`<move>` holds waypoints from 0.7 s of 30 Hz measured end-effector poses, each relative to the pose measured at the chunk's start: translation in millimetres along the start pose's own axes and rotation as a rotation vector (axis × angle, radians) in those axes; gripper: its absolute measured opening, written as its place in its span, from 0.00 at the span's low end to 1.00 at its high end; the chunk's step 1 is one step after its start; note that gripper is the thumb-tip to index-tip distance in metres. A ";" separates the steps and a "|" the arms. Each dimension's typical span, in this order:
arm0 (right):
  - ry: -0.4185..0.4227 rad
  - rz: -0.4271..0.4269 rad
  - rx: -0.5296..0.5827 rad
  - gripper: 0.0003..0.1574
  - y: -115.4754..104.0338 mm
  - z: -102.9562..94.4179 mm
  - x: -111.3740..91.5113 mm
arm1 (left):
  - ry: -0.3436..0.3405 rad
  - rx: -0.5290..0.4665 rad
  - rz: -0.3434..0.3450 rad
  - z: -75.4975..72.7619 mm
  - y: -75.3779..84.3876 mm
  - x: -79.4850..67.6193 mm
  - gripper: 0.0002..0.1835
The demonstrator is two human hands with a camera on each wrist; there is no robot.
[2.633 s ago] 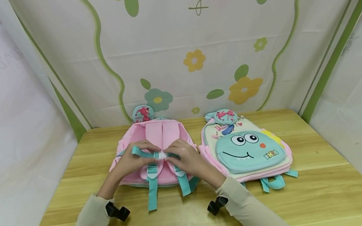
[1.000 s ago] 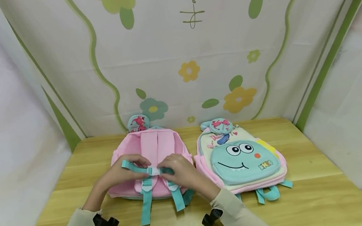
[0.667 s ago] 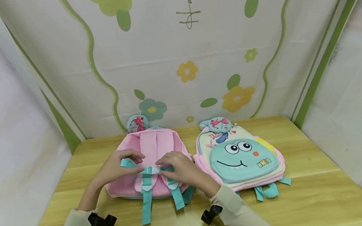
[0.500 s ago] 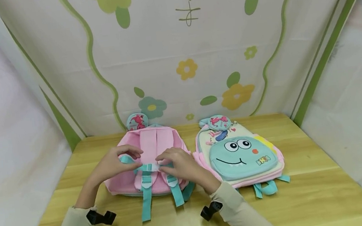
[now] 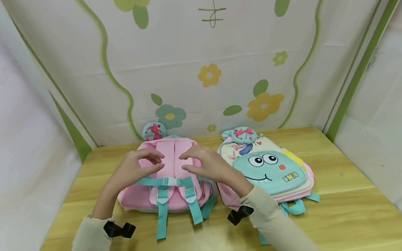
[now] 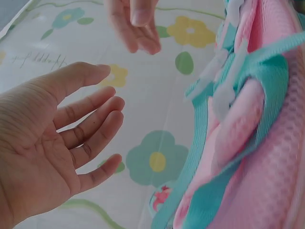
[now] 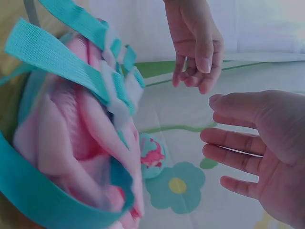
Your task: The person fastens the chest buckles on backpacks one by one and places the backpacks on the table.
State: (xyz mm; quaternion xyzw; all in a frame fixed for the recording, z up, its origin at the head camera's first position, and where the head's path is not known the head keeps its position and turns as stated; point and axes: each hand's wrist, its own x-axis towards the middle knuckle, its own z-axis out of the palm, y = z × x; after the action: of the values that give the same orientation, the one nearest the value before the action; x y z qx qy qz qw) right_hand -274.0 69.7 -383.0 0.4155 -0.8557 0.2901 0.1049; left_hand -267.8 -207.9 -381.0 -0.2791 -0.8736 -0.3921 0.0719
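Note:
A pink backpack [image 5: 142,196] lies with its strap side up on the table. Across its two shoulder straps runs a teal chest strap [image 5: 148,181], joined at a white buckle [image 5: 172,182]. My left hand [image 5: 131,170] hovers over the pack's left side, fingers loosely bent and holding nothing. Facing it, my right hand [image 5: 213,165] is raised above the right side, likewise holding nothing. Both wrist views show the palms and relaxed fingers apart from the straps. White strap adjusters [image 6: 226,95] sit on the teal webbing in the left wrist view.
On the right lies a second backpack [image 5: 277,174], its teal cartoon-face pocket upward, partly behind my right forearm. Round dragon pouches [image 5: 244,135] sit at the tops of both packs. A floral cloth backdrop [image 5: 165,42] rises behind the wooden table [image 5: 350,191].
Earlier both hands pinched the chest strap at the white buckle. They have let go and lifted away, and the fastened strap now lies across the pink backpack.

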 end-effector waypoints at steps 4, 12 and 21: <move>-0.023 -0.011 -0.045 0.17 6.2 -18.9 0.7 | -0.026 -0.019 0.019 12.5 8.6 10.5 0.12; -0.055 -0.069 -0.129 0.14 24.3 -53.4 -4.8 | -0.103 -0.146 0.024 58.4 21.6 34.8 0.16; -0.091 -0.003 -0.180 0.16 52.6 -75.3 -41.9 | -0.186 -0.175 -0.013 107.2 44.9 46.0 0.25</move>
State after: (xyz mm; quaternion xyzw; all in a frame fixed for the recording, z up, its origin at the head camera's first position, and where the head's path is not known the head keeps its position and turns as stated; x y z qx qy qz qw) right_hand -292.8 166.5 -361.2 0.4184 -0.8816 0.1926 0.1031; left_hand -271.7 -86.2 -409.3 -0.3140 -0.8406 -0.4398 -0.0366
